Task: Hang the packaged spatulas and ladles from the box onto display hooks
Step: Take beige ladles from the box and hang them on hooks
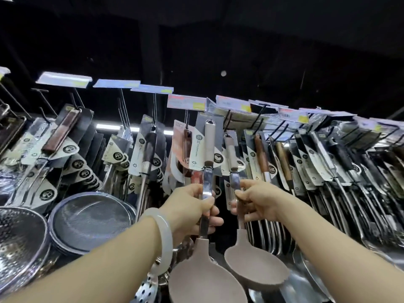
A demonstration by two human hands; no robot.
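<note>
Above left hand (192, 206) grip: packaged ladle (207, 162), steel shaft pinched, card top near hook (187, 122). Right hand (258, 204) grips second ladle (235, 178) shaft alongside. Step: hanging. Next: likely thread card hole onto hook, release.

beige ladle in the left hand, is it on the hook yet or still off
Cannot tell. The left hand grips the beige ladle by its metal shaft; its handle loop sits up at hook level, but no hook shows through it.

Shop: price tags (187, 102), hooked utensils (260, 156)
</note>
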